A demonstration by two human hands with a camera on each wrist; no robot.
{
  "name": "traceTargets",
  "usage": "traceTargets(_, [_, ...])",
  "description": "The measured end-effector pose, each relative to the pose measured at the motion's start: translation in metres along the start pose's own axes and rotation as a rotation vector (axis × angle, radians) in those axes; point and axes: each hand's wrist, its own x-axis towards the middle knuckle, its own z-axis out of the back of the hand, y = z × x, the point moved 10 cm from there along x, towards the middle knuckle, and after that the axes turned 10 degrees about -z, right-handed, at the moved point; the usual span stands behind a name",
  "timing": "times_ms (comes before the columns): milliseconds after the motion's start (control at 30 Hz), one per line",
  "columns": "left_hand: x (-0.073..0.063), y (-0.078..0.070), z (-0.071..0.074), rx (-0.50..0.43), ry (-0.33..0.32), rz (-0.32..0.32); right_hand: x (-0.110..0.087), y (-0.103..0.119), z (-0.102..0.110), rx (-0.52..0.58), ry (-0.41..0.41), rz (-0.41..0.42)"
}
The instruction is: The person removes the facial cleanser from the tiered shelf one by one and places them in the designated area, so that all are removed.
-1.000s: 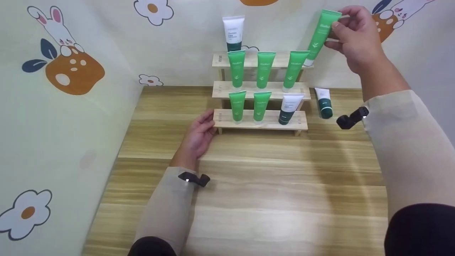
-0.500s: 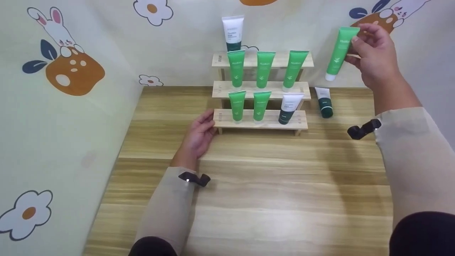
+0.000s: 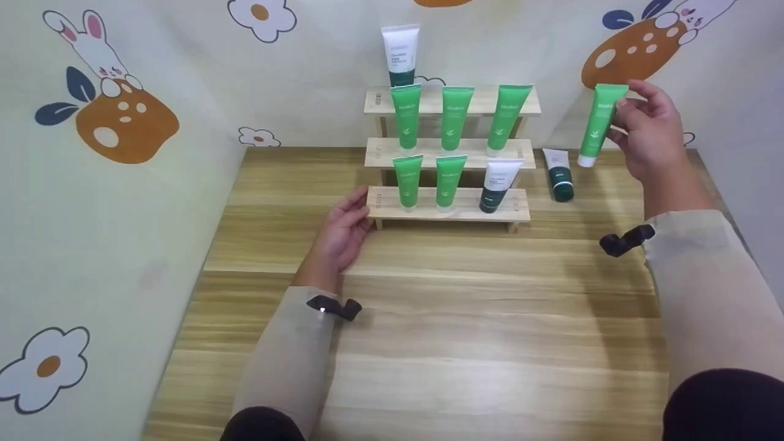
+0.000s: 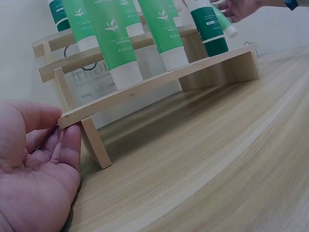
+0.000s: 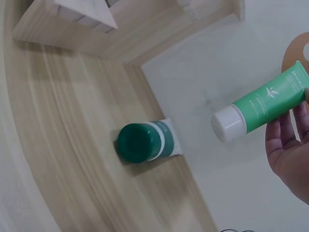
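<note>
My right hand [image 3: 656,131] holds a green squeeze tube [image 3: 600,122] with a white cap by its upper edge, cap end down, in the air right of the stand. In the right wrist view the same tube [image 5: 270,101] is seen from its cap side. My left hand [image 3: 344,236] pinches the left end of the lowest step of a three-step wooden display stand [image 3: 465,214]. In the left wrist view, fingers [image 4: 48,116] lie above and below that board's end. Several green tubes [image 3: 451,180] and a white-and-dark-green tube [image 3: 501,184] stand cap down on the steps.
Another white-and-dark-green tube [image 3: 558,174] lies on the wooden table [image 3: 453,318] right of the stand, below the held tube. One more white-and-dark-green tube [image 3: 401,55] stands at the left of the top step. A patterned wall [image 3: 306,79] rises close behind.
My right hand has carried the green tube away from the top step, rightward and then down toward the table. My left hand has stayed at the stand's lowest step.
</note>
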Motion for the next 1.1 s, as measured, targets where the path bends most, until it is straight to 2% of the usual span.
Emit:
traceTargets(333, [0.001,0.000,-0.001,0.010,0.012,-0.004,0.010,-0.025,0.021,-0.008,-0.009,-0.054])
traceTargets(567, [0.001,-0.001,-0.001,0.025,0.020,-0.008,0.022,-0.052,0.039,-0.025,-0.024,-0.137])
traceTargets(700, [-0.001,-0.002,-0.002,0.029,0.023,-0.011,0.026,-0.062,0.042,-0.024,-0.020,-0.152])
traceTargets(933, [-0.001,-0.003,-0.002,0.023,0.013,-0.011,0.030,-0.068,0.045,-0.019,-0.040,-0.167])
traceTargets(1100, [-0.001,-0.002,-0.001,0.034,0.008,0.001,0.034,-0.071,0.043,0.026,-0.035,-0.161])
